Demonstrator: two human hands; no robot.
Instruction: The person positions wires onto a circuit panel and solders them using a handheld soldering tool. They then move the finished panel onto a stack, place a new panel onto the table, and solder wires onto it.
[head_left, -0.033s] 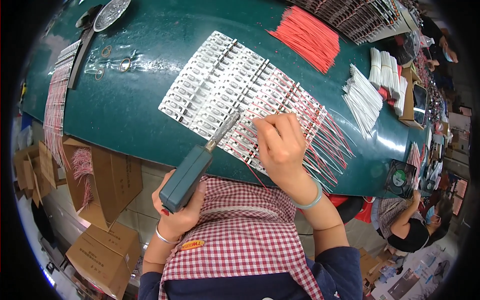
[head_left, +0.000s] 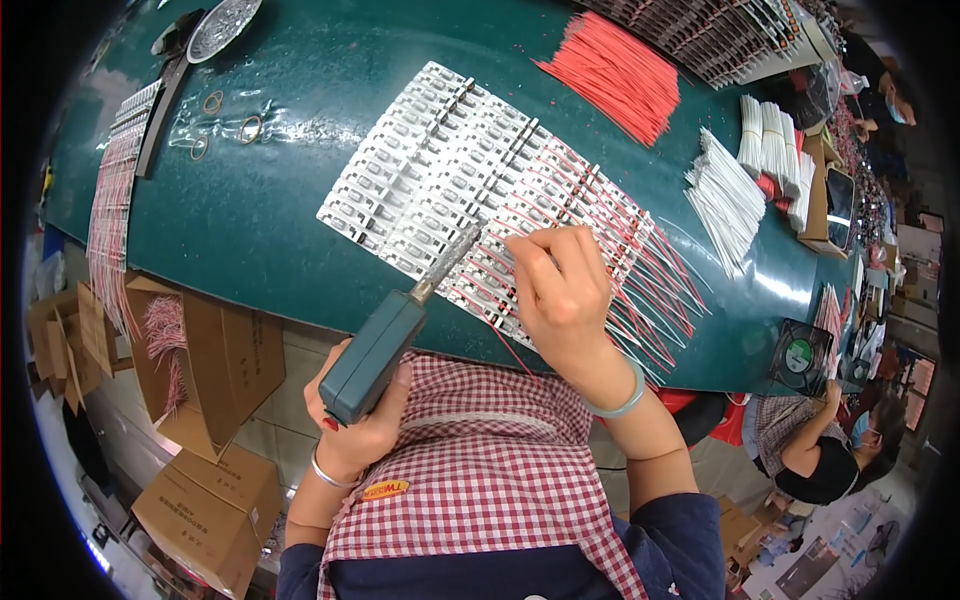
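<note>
My left hand [head_left: 372, 437] is wrapped round the green body of a soldering gun [head_left: 376, 352]. Its metal tip slants up and away, over a panel of small white circuit boards [head_left: 400, 165]. Close to that tip, my right hand [head_left: 565, 300] hovers above the panel with thumb and forefinger pinched; what lies between them, if anything, is too small to make out. Thin red and white wires [head_left: 655, 275] fan out from the panel's right part, partly beneath the right hand. The panel's left part carries no wires.
Beyond the panel lies a heap of red wires [head_left: 615, 75]; white wires [head_left: 725, 200] lie to the right. A wired panel [head_left: 115, 200] and a metal dish [head_left: 222, 30] are at left. Cardboard boxes [head_left: 225, 350] stand below the table edge. A small fan [head_left: 800, 355] and a co-worker [head_left: 815, 455] are at right.
</note>
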